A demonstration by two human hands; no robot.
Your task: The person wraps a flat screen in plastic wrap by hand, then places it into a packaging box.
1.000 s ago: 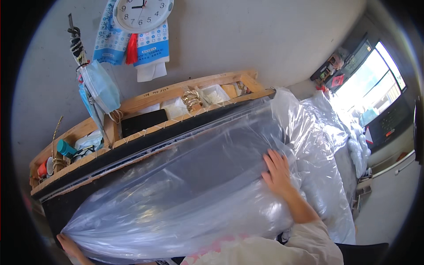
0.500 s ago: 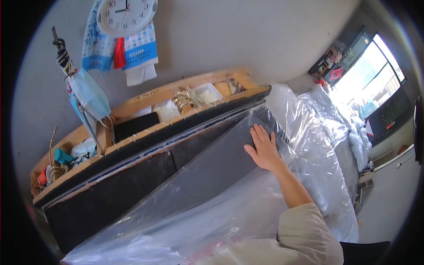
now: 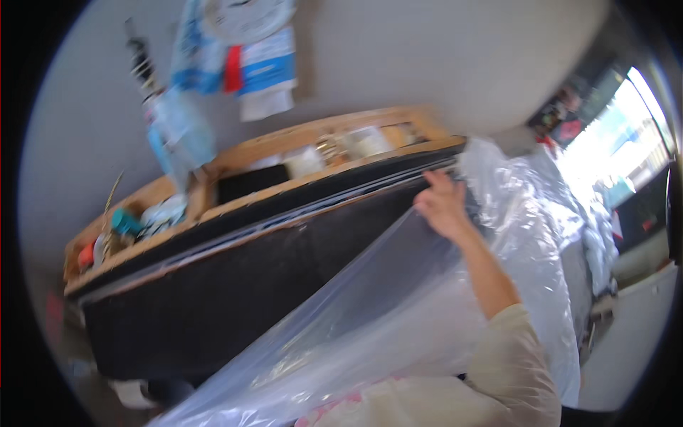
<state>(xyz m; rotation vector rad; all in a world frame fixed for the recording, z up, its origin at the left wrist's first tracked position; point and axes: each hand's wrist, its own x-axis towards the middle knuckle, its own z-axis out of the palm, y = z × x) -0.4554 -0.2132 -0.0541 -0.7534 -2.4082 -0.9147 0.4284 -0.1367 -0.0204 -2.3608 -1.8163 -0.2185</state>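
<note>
Up at the top of the clear film [image 3: 398, 299] with the right hand [image 3: 444, 208], fingers slightly parted, too blurry to call a pinch. Slants down-left from there, lengthwise.

A wooden tray [image 3: 256, 149] along my wall [image 3: 441, 57]
Ahead of me hang a white clock [image 3: 249, 16], a red tassel [image 3: 233, 69] and a pale blue mask [image 3: 183, 132]; the tray holds a teal container [image 3: 126, 223]; a window [image 3: 629, 135] glares at my right.
</note>
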